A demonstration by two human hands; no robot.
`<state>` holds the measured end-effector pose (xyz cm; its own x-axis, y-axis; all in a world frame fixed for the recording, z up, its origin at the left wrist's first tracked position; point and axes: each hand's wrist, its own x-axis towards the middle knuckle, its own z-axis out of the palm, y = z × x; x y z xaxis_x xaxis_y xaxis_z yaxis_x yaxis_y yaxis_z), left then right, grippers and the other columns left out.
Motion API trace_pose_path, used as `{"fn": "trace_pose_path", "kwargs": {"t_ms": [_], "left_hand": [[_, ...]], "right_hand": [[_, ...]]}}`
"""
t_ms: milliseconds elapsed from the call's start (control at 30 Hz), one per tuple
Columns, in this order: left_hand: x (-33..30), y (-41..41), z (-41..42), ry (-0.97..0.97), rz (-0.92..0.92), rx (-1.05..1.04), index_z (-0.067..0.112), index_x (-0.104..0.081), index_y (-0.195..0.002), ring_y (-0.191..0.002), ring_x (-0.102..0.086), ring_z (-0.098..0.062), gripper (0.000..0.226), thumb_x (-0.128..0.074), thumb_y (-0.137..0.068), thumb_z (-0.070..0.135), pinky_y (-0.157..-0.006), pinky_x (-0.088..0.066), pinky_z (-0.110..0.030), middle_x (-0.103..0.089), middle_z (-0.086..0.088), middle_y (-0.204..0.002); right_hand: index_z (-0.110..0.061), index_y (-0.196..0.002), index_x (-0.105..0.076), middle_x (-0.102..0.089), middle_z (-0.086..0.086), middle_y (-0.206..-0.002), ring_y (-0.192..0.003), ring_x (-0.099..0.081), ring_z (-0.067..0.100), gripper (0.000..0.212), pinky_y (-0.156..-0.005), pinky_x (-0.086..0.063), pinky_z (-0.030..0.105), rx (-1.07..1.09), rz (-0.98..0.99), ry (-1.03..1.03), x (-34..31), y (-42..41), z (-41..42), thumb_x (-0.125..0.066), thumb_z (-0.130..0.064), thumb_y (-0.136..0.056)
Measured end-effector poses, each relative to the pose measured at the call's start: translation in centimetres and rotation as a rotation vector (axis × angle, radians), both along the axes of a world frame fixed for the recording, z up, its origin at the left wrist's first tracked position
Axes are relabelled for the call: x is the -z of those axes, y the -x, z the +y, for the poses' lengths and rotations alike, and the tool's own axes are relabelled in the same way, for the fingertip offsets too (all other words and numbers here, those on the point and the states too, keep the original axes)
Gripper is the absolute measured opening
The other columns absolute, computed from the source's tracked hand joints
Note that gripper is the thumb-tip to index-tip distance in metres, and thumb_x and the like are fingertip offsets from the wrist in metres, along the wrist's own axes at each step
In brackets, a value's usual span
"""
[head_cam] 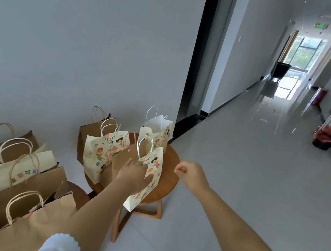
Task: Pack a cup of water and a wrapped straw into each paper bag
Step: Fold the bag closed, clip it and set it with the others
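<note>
Fingers [143, 168] of the left hand [133, 174] are clamped on the top edge of a cartoon-printed paper bag [149, 178] hanging off the front of a round wooden stool [170, 169]. Right hand [188, 174] is curled into a loose fist beside it, can't tell if it's pinching anything. Two more printed bags [105, 150] and a plain kraft bag [121, 161] sit on the stool; contents aren't visible. Further brown bags [28, 190] crowd the floor by the wall [77, 37].
</note>
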<state>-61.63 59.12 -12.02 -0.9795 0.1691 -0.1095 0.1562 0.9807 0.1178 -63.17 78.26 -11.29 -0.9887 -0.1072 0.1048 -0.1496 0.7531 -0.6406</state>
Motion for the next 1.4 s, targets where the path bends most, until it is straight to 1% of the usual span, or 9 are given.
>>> {"fn": "trace_pose_path", "kwargs": {"t_ms": [200, 333, 600, 700, 800, 933, 1133, 1300, 1400], "left_hand": [[-0.2, 11.4, 3.6, -0.064, 0.036, -0.054, 0.015, -0.048, -0.134, -0.129, -0.042, -0.023, 0.049, -0.032, -0.1, 0.046, -0.111, -0.03, -0.036, -0.051, -0.004, -0.136], [-0.5, 18.0, 4.7, -0.064, 0.048, -0.065, 0.014, -0.049, -0.131, -0.122, -0.047, -0.02, 0.046, -0.031, -0.1, 0.043, -0.11, -0.028, -0.033, -0.053, -0.004, -0.133], [0.7, 26.1, 6.1, -0.057, -0.003, -0.176, 0.016, -0.049, -0.133, -0.121, -0.049, -0.018, 0.046, -0.034, -0.1, 0.044, -0.108, -0.032, -0.032, -0.055, -0.001, -0.133], [1.3, 28.8, 6.7, -0.053, -0.015, -0.249, 0.016, -0.047, -0.135, -0.124, -0.048, -0.018, 0.047, -0.033, -0.1, 0.044, -0.112, -0.028, -0.034, -0.054, -0.001, -0.134], [1.8, 30.9, 7.1, -0.028, -0.03, -0.343, 0.016, -0.046, -0.135, -0.127, -0.047, -0.018, 0.047, -0.032, -0.101, 0.044, -0.114, -0.026, -0.035, -0.053, -0.001, -0.136], [2.7, 33.6, 9.2, -0.04, -0.09, -0.49, 0.015, -0.046, -0.136, -0.128, -0.046, -0.017, 0.046, -0.03, -0.102, 0.042, -0.114, -0.024, -0.034, -0.055, -0.001, -0.134], [3.5, 35.0, 11.8, -0.059, -0.14, -0.652, 0.015, -0.049, -0.132, -0.125, -0.048, -0.018, 0.045, -0.031, -0.102, 0.043, -0.116, -0.02, -0.033, -0.056, -0.002, -0.131], [3.9, 35.3, 11.8, -0.054, -0.162, -0.763, 0.014, -0.052, -0.125, -0.118, -0.05, -0.018, 0.042, -0.034, -0.101, 0.043, -0.109, -0.031, -0.034, -0.058, -0.003, -0.123], [4.3, 36.0, 10.8, -0.035, -0.17, -0.804, 0.015, -0.055, -0.118, -0.111, -0.053, -0.017, 0.038, -0.037, -0.1, 0.043, -0.107, -0.034, -0.032, -0.059, -0.002, -0.116]], "right_hand": [[-0.008, -0.099, -0.069, -0.06, -0.003, -0.084, -0.081, -0.055, 0.011, 0.014, -0.068, -0.04, 0.016, -0.027, -0.007, -0.044, -1.0, 11.1, 3.0, -0.059, -0.015, -0.092], [-0.008, -0.103, -0.068, -0.067, 0.005, -0.097, -0.084, -0.055, 0.011, 0.017, -0.074, -0.043, 0.021, -0.037, -0.012, -0.053, -1.7, 17.6, 4.1, -0.057, -0.016, -0.093], [-0.008, -0.101, -0.068, -0.067, 0.005, -0.098, -0.083, -0.054, 0.009, 0.015, -0.073, -0.042, 0.019, -0.144, -0.04, -0.037, -0.1, 27.6, 5.6, -0.057, -0.015, -0.093], [-0.009, -0.1, -0.068, -0.068, 0.004, -0.099, -0.082, -0.054, 0.008, 0.014, -0.07, -0.042, 0.018, -0.236, -0.056, -0.05, 0.7, 31.9, 5.8, -0.057, -0.015, -0.093], [-0.011, -0.098, -0.069, -0.068, 0.001, -0.098, -0.083, -0.056, 0.007, 0.013, -0.064, -0.039, 0.013, -0.318, -0.041, -0.063, 1.4, 35.6, 5.8, -0.058, -0.016, -0.092], [-0.012, -0.099, -0.069, -0.069, 0.001, -0.1, -0.092, -0.062, 0.013, 0.014, -0.073, -0.043, 0.018, -0.464, -0.072, -0.07, 2.4, 41.2, 6.9, -0.059, -0.016, -0.092], [-0.011, -0.1, -0.069, -0.068, 0.002, -0.1, -0.092, -0.061, 0.013, 0.014, -0.078, -0.048, 0.022, -0.627, -0.078, -0.071, 3.2, 46.8, 7.1, -0.057, -0.015, -0.093], [-0.011, -0.101, -0.069, -0.068, 0.003, -0.1, -0.087, -0.061, 0.013, 0.014, -0.08, -0.05, 0.025, -0.757, -0.114, -0.075, 4.8, 48.1, 5.7, -0.06, -0.016, -0.092], [-0.019, -0.096, -0.068, -0.066, -0.008, -0.093, -0.089, -0.061, 0.009, 0.009, -0.084, -0.053, 0.031, -0.794, -0.118, -0.103, 5.5, 49.1, 4.5, -0.061, -0.021, -0.091]]}}
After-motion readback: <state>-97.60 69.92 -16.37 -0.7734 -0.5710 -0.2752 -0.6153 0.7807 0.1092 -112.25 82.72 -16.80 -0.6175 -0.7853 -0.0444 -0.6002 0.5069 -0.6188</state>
